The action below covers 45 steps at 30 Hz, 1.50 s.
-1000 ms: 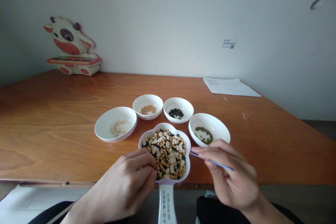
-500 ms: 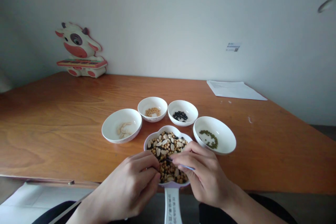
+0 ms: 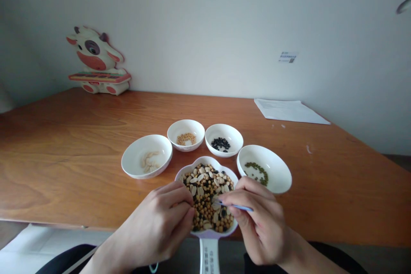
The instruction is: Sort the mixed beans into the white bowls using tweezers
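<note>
Right hand pinches slim blue tweezers between its fingers, tip over mixed beans and pale nut slices in a white flower-shaped dish (lilac-edged, handle toward the person). Left hand is curled at the dish's left edge; grip cannot be told. Four round white bowls sit just beyond the dish on an orange wood table.

A wooden table carries four white bowls, a flower-shaped dish, a cow figure and papers.
</note>
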Available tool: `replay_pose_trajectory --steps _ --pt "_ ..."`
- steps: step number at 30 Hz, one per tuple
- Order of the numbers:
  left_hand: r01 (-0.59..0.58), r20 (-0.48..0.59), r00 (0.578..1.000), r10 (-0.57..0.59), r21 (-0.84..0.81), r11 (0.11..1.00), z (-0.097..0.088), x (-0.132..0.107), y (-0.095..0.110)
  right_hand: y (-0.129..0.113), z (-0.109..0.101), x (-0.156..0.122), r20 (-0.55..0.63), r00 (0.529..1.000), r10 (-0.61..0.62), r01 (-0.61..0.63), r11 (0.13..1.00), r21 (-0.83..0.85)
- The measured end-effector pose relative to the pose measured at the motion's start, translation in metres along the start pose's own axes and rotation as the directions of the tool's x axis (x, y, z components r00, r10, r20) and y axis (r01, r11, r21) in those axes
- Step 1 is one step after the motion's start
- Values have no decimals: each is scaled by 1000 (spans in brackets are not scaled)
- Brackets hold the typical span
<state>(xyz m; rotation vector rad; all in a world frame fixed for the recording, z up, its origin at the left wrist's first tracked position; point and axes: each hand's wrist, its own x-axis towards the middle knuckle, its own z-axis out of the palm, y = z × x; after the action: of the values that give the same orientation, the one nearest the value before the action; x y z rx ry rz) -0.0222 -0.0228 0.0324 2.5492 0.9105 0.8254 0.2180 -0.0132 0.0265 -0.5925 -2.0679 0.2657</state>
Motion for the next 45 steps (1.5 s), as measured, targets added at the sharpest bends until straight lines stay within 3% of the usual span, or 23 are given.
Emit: replay_pose_trajectory --steps 5,14,28,45 --pt "-1 -2 1000 1 2 1000 2 0 0 1 2 0 -57 998 37 -38 999 -9" --pt "4 13 1000 -4 5 1000 2 -1 0 0 10 -4 15 998 55 -55 998 25" --pt "27 26 999 -27 -11 1000 3 -4 1 -2 13 -6 25 993 117 -116 992 -46" --pt "6 12 1000 -7 3 1000 4 -2 1 -3 13 -5 2 997 83 -83 995 -58"
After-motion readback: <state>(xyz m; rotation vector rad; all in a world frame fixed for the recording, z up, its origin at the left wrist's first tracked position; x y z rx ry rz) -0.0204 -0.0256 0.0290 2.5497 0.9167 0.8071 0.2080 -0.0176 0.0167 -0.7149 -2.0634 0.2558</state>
